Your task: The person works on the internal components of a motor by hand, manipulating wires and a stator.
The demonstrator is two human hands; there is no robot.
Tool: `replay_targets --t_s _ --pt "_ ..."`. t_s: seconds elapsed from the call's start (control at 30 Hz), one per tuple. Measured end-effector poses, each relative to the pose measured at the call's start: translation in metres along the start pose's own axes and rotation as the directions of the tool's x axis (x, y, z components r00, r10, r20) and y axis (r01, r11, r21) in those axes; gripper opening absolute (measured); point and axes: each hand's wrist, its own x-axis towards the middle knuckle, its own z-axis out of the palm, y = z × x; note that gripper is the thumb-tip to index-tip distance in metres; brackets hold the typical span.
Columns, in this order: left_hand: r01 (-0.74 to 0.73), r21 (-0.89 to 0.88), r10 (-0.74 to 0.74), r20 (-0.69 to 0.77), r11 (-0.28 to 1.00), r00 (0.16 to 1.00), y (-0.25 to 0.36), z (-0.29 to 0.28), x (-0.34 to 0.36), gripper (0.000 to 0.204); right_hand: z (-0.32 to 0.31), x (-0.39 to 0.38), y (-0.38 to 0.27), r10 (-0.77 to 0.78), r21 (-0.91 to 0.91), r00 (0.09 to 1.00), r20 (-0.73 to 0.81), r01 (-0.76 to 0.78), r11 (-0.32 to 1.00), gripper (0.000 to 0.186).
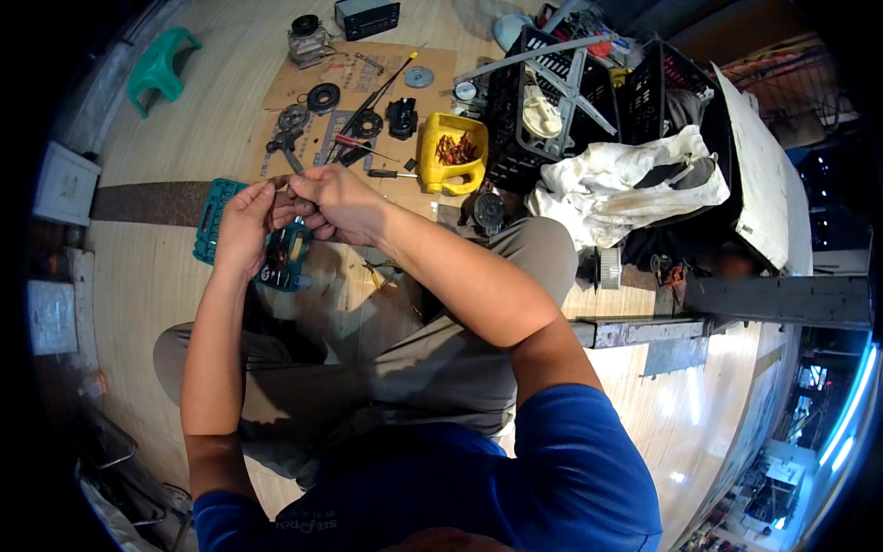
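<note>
My left hand (244, 221) and my right hand (342, 204) meet in front of me with fingertips pinched close together. Between them is something small and thin that I cannot make out. Just below and behind my hands lies an open teal tool case (210, 230) with sockets and tools in it, partly hidden by my left hand. Beyond my fingers, a red-handled screwdriver (357, 143) and a dark-handled screwdriver (390, 174) rest on a flattened cardboard sheet (292, 85). Yellow-handled pliers (379, 278) lie on the floor nearer my legs.
Several round metal parts, including a black pulley ring (323, 97), lie on the cardboard. A cut yellow jug (454, 180) holds small reddish pieces. Black crates (501, 120) with a white cloth (635, 184) stand at right. A green stool (158, 69) is far left.
</note>
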Motion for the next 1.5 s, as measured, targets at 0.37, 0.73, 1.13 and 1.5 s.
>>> replay_targets --t_s 0.37,0.73,1.13,1.5 --pt "-0.24 -0.457 0.268 -0.004 0.857 0.963 0.009 -0.009 -0.003 0.037 0.017 0.0 0.027 0.098 -0.216 0.994 0.052 -0.084 0.973 0.021" --pt "0.058 0.257 -0.106 0.176 0.965 0.979 0.024 -0.009 -0.015 0.024 -0.02 0.009 -0.016 0.171 -0.688 0.985 -0.01 -0.131 0.714 0.029" --pt "-0.024 0.013 0.025 -0.043 1.0 0.999 -0.009 -0.004 0.004 0.024 0.011 -0.001 0.011 -0.021 -0.123 1.0 -0.004 0.02 0.992 0.018" --pt "-0.17 -0.509 0.241 0.076 0.844 0.968 0.011 -0.015 0.0 0.034 0.014 0.007 0.046 0.045 -0.183 0.999 0.019 -0.041 0.982 0.019"
